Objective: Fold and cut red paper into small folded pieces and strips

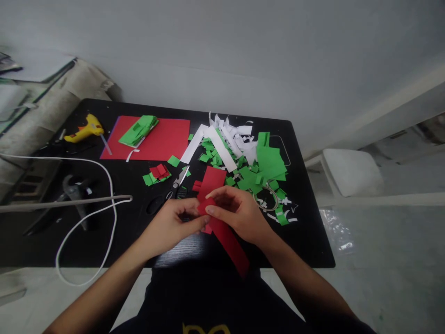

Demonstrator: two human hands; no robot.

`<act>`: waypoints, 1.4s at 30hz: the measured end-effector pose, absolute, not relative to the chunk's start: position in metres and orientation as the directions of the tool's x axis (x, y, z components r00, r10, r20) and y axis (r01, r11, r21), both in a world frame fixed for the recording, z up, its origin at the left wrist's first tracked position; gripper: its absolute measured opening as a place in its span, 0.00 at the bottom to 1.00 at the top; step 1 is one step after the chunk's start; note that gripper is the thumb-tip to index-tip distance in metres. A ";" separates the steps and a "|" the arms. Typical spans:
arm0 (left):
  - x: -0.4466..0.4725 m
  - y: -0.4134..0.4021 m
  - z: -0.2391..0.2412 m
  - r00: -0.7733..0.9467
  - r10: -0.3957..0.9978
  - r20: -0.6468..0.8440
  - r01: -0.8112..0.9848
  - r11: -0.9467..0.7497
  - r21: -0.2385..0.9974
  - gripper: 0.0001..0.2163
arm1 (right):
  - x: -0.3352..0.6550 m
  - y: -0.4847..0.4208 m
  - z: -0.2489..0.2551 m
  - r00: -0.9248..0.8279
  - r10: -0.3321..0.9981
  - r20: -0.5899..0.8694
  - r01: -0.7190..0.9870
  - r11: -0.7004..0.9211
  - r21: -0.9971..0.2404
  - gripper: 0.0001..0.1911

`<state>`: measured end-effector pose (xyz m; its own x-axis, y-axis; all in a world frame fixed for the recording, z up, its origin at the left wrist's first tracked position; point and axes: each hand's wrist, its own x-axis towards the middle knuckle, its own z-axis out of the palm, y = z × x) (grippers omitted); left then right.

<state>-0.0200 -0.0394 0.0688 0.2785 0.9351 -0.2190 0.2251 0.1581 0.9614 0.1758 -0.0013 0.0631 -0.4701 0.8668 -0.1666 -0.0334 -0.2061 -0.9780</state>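
Observation:
Near the table's front edge, my left hand (177, 222) and my right hand (239, 211) meet on one red paper strip (231, 248). Fingers of both hands pinch its upper end, and the long tail slants down toward my lap. Just beyond lies another red strip (213, 178), flat on the table, partly hidden by my hands. Black-handled scissors (177, 182) rest left of it, blades pointing away. A small stack of red and green paper pieces (158, 174) sits farther left.
White strips (222, 150) and green scraps (271, 162) pile at the right, with a tape roll (266, 199). Red sheets (167, 139) carry folded green pieces (139, 131). A yellow glue gun (86, 129), pliers (74, 197) and a looping white cable (113, 185) occupy the left.

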 end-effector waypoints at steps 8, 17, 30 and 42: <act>-0.018 -0.045 0.068 0.153 0.980 -0.131 0.169 0.105 0.980 0.10 | 0.172 0.003 0.069 -0.434 0.885 -0.168 -0.073 -0.220 -0.973 0.11; -0.015 -0.043 0.073 0.133 0.987 -0.087 0.151 0.066 0.986 0.08 | 0.170 0.007 0.074 -0.407 0.897 -0.172 -0.129 -0.243 -0.961 0.14; -0.027 -0.045 0.054 0.016 0.921 0.388 0.422 -0.358 0.833 0.10 | 0.174 0.008 0.070 -0.434 0.876 -0.213 -0.127 -0.294 -0.947 0.12; -0.029 -0.041 0.053 0.095 0.872 0.480 0.415 -0.473 0.777 0.12 | 0.175 0.008 0.073 -0.452 0.855 -0.256 -0.127 -0.346 -0.930 0.14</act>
<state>-0.0294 -0.0414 0.0530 0.0952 0.8721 0.4799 0.4147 -0.4730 0.7774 0.1746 0.0082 0.0727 -0.4518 0.8545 -0.2563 -0.1268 -0.3459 -0.9297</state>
